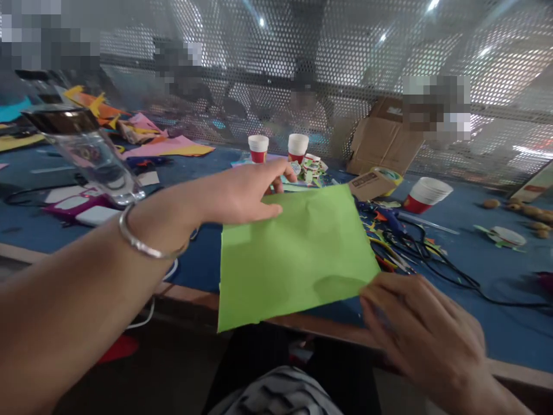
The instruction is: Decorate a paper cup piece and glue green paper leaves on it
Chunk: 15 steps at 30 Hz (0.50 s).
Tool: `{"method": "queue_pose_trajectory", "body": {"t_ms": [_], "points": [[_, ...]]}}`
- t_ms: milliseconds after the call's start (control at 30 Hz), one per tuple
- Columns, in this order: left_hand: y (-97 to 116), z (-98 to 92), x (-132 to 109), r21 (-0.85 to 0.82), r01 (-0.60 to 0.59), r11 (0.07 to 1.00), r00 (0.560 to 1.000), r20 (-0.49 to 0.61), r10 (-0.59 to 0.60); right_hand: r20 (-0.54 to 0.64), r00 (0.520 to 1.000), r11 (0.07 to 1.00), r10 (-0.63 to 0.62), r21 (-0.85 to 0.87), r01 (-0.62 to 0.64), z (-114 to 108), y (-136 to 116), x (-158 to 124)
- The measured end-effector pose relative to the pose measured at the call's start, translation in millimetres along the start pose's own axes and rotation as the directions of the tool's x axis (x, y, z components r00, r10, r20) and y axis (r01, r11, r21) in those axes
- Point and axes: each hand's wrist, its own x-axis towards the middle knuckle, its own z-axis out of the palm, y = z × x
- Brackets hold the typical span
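A sheet of bright green paper [298, 253] lies over the table's front edge, its near left corner sticking out past it. My right hand [427, 328] pinches the sheet's near right corner between thumb and fingers. Above the far left edge of the paper is my left hand [246, 193], thumb and fingers apart, holding nothing that I can see; whether the thumb touches the sheet I cannot tell. A silver bangle [144, 242] circles the left wrist. Just beyond the left fingers stand a stack of paper cups [298, 148] and a small paper turtle [313, 167].
Glue gun [391, 222], black cable, scissors and paper scraps lie right of the sheet. Farther right are tilted cups [427, 193] and another turtle [503, 235]. A glass bottle [101, 150], purple item [80, 204] and coloured paper [168, 145] occupy the left. Perforated metal screen [242, 75] behind.
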Motion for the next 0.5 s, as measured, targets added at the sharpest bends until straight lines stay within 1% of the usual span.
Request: {"method": "queue_pose_trajectory", "body": {"t_ms": [33, 67, 100, 133, 167, 233, 267, 300, 367, 400, 433, 500], "points": [[9.4, 7.5, -11.8, -0.018, -0.099, 0.995, 0.990, -0.107, 0.096, 0.017, 1.000, 1.000, 0.010, 0.005, -0.010, -1.6, -5.1, -5.8], [19.8, 15.8, -26.1, -0.019, -0.152, 0.988, 0.965, -0.221, 0.144, 0.031, 0.999, 1.000, 0.027, 0.015, -0.027, -2.4, -9.8, -10.6], [30.6, 24.9, -42.2, -0.006, -0.204, 0.979, 0.938, -0.288, 0.193, 0.036, 0.999, 0.999, 0.024, 0.031, -0.025, -2.5, -14.0, -14.3], [40.8, 34.6, -59.2, 0.013, -0.274, 0.962, 0.915, -0.303, 0.265, 0.038, 0.998, 0.998, 0.041, 0.043, -0.043, -1.8, -17.6, -17.0], [49.8, 45.0, -76.2, 0.022, -0.341, 0.940, 0.898, -0.290, 0.332, 0.040, 0.998, 0.997, 0.056, 0.056, -0.059, -0.6, -20.4, -18.8], [61.1, 66.6, -106.0, 0.022, -0.431, 0.902, 0.876, -0.230, 0.424, 0.054, 0.994, 0.992, 0.093, 0.078, -0.097, 2.6, -23.8, -20.7], [62.7, 77.1, -117.4, 0.026, -0.450, 0.893, 0.869, -0.220, 0.444, 0.066, 0.992, 0.990, 0.107, 0.088, -0.113, 4.1, -24.7, -21.1], [61.7, 86.8, -126.1, 0.031, -0.423, 0.905, 0.884, -0.207, 0.420, 0.078, 0.990, 0.987, 0.117, 0.098, -0.125, 5.3, -25.2, -21.3], [53.4, 101.7, -135.4, 0.045, -0.413, 0.909, 0.885, -0.216, 0.413, 0.092, 0.988, 0.983, 0.127, 0.120, -0.138, 7.0, -25.4, -20.8], [47.5, 106.3, -136.7, 0.044, -0.422, 0.906, 0.886, -0.191, 0.422, 0.098, 0.987, 0.981, 0.130, 0.134, -0.143, 7.4, -25.3, -20.2], [41.3, 109.1, -136.5, 0.037, -0.467, 0.883, 0.864, -0.195, 0.465, 0.102, 0.986, 0.978, 0.136, 0.147, -0.150, 7.7, -25.2, -19.3], [30.0, 110.4, -133.4, 0.009, -0.482, 0.876, 0.862, -0.175, 0.476, 0.114, 0.983, 0.970, 0.147, 0.177, -0.166, 8.1, -25.1, -17.4]]}}
